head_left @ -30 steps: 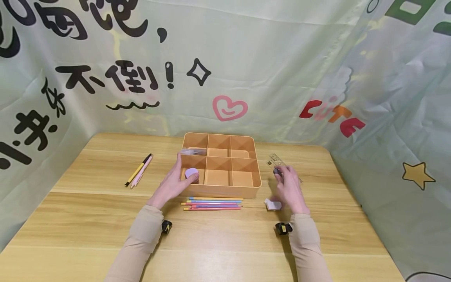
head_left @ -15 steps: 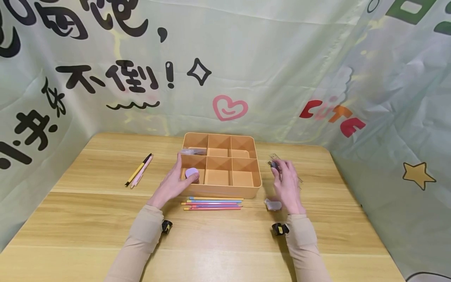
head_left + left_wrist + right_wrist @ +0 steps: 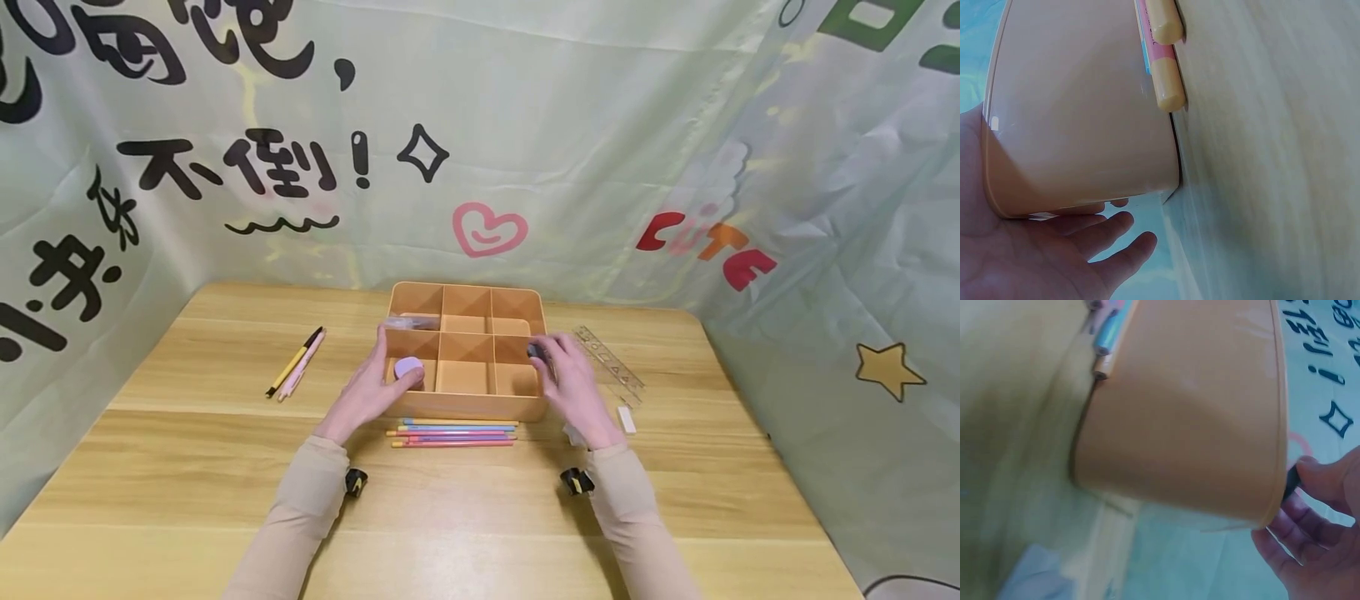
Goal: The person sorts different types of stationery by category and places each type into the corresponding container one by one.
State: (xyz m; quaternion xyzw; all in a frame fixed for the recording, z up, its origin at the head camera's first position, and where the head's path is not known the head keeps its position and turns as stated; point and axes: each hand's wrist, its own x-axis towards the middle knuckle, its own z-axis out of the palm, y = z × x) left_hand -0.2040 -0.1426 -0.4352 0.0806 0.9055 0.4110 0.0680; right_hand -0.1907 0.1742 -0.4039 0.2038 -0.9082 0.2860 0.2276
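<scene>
An orange six-compartment desk organizer box (image 3: 465,407) stands on the table. My left hand (image 3: 365,392) holds its left side, thumb over the rim and fingers along the outer wall. A round lilac item (image 3: 407,367) sits in the front left compartment, by the thumb. A translucent purplish item (image 3: 412,322) lies in the back left one. My right hand (image 3: 573,385) pinches a small black object (image 3: 537,352) over the front right compartment. In the right wrist view the black object (image 3: 1292,482) shows between thumb and fingers at the rim, mostly hidden; its kind I cannot tell.
Several coloured pencils (image 3: 457,433) lie along the box's front. A yellow-black pen (image 3: 294,362) and a pink pen (image 3: 303,365) lie to the left. Right of the box are a clear ruler (image 3: 611,358), a white eraser (image 3: 626,419) and a pale item (image 3: 573,435) partly behind my right wrist.
My right hand has moved left from over the ruler to the box's right side, carrying the black object. The ruler and white eraser now show. The left hand has stayed put.
</scene>
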